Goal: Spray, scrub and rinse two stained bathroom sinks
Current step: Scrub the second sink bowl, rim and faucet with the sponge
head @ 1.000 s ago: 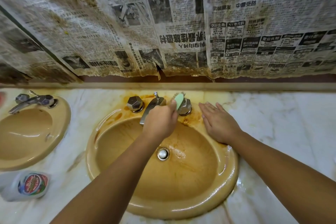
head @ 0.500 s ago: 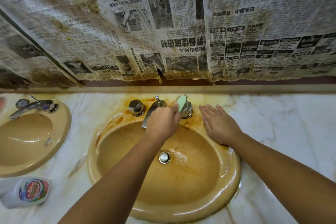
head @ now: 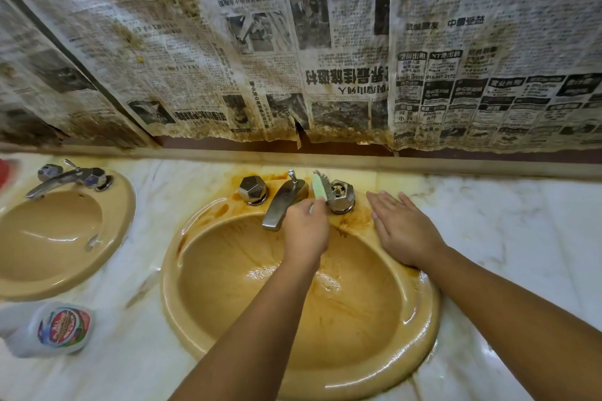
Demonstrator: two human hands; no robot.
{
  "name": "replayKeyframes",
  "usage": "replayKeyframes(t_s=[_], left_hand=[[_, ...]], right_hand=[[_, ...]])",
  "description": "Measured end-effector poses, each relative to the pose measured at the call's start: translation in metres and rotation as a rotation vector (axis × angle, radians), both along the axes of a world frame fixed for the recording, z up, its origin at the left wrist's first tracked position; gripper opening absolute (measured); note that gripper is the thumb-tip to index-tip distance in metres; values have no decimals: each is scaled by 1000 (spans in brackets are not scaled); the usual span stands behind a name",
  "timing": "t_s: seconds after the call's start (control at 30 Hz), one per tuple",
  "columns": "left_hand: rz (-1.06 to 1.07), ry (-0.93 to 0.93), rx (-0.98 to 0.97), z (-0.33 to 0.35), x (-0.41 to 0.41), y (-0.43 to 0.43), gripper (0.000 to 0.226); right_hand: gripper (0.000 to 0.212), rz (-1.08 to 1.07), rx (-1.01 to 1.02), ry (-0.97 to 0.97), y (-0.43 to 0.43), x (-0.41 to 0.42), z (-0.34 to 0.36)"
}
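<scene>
Because rust is lying thickest at 12 o'clock on the stained sink [head: 422, 319], the right hand [head: 402, 231] is resting flat, fingers straight, on its rim at 2 o'clock — likely bracing — while the left hand [head: 304, 231] is gripping the green brush [head: 317, 187], pressing bristles against the tap handle [head: 340, 194].

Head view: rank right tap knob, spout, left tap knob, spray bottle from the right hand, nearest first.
1. right tap knob, just left of the right hand
2. spout, middle
3. left tap knob, past the spout
4. spray bottle, far left counter
</scene>
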State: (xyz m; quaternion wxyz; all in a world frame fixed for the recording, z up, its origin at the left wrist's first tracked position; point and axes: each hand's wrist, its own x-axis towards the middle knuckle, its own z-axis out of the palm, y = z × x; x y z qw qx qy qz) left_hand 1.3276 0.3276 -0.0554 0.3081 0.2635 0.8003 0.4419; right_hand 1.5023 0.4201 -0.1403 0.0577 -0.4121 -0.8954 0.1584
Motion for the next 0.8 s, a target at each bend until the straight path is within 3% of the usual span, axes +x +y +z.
replayKeyframes(t_s=[0.07,0.17,0.27,0.37,0.53,0.8], left_hand=[[121,-210,-7,5,4,8,32],[172,-376,-55,0,3,7,21],[181,-409,-25,-4,1,-1,21],[72,-305,68,4,3,5,33],[-92,5,-9,15,-1,13,39],[-532,537,-349,41,-37,43,31]], right_hand=[[56,0,5,1,0,-1,0],[56,-4,15,1,1,-2,0],[55,0,4,10,0,-2,0],[55,2,7,3,1,-2,0],[56,-4,5,-17,-3,-1,5],[56,-14,-16,-17,-4,0,7]])
